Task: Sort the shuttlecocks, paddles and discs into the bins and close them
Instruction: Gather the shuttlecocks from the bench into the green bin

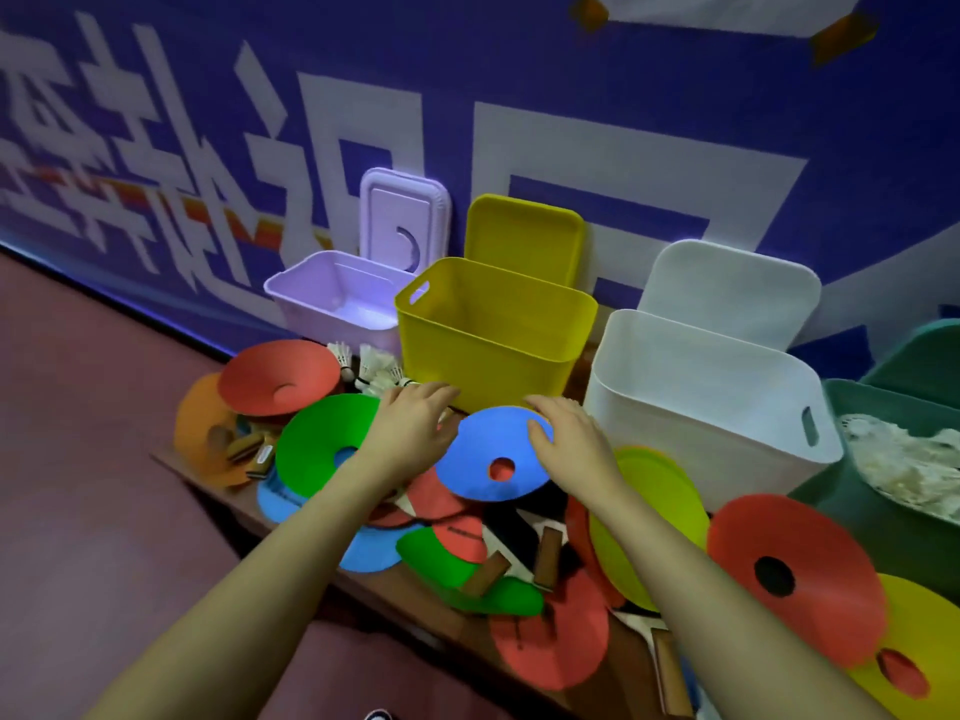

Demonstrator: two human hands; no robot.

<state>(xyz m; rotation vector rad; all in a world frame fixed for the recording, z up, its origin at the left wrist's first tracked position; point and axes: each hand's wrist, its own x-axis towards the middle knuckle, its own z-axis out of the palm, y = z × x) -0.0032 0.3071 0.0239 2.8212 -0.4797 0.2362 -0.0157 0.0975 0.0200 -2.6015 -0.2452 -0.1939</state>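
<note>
Nearest the camera, two bare forearms extend over a low wooden table (218, 491) covered with discs and paddles. A paddle handle (548, 556) lies among red and green discs in the near pile. A red disc (795, 579) overlaps a yellow disc (924, 631) at the near right.

The right hand (569, 441) rests on the right edge of the blue disc (493, 462); its fingers are loosely bent, with the thumb lying on the disc's top face. The left hand (410, 426) sits at the disc's left edge, fingers relaxed and spread; whether it touches the disc cannot be determined. A green disc (322, 441) lies just left of the left hand.

Farther back, shuttlecocks (376, 374) lie beside the yellow bin (493, 335). The lilac bin (332, 298), the yellow bin and the white bin (711, 402) stand open, their lids propped against the blue wall (519, 70).
</note>
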